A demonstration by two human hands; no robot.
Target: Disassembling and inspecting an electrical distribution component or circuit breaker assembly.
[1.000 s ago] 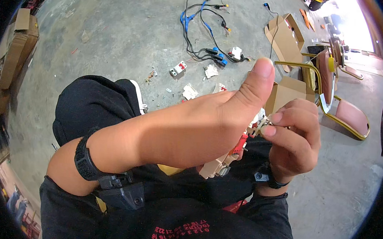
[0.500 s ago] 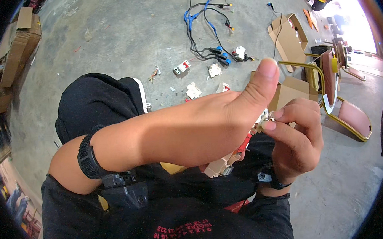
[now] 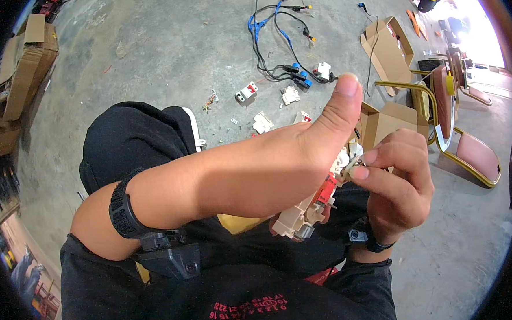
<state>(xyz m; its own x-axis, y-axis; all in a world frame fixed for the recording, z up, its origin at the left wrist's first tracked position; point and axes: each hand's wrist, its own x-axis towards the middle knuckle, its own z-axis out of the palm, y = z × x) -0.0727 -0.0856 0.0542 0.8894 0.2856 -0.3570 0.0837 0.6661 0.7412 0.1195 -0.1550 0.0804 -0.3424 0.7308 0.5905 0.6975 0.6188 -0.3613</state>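
My left hand point(image 3: 311, 157) is wrapped around an opened circuit breaker point(image 3: 294, 221), thumb sticking up; its fingers are mostly hidden behind the palm. The breaker is off-white with a red part point(image 3: 327, 190) along its inside, and it slants over my lap. At its upper end, my right hand point(image 3: 402, 185) pinches a small metal piece point(image 3: 360, 162) between thumb and forefinger. Whether that piece is still attached to the breaker, I cannot tell.
On the concrete floor ahead lie another circuit breaker point(image 3: 247, 92), white plastic housing pieces point(image 3: 263, 123), small scraps point(image 3: 211, 101) and a black-and-blue cable harness point(image 3: 257, 29). Open cardboard boxes point(image 3: 394, 118) and a pink chair point(image 3: 476, 157) stand right; stacked cardboard point(image 3: 32, 73) is left.
My left thumb and wrist have tilted slightly, showing more of the breaker's red part and upper end. The right hand keeps its pinch there. The whole view has shifted a little.
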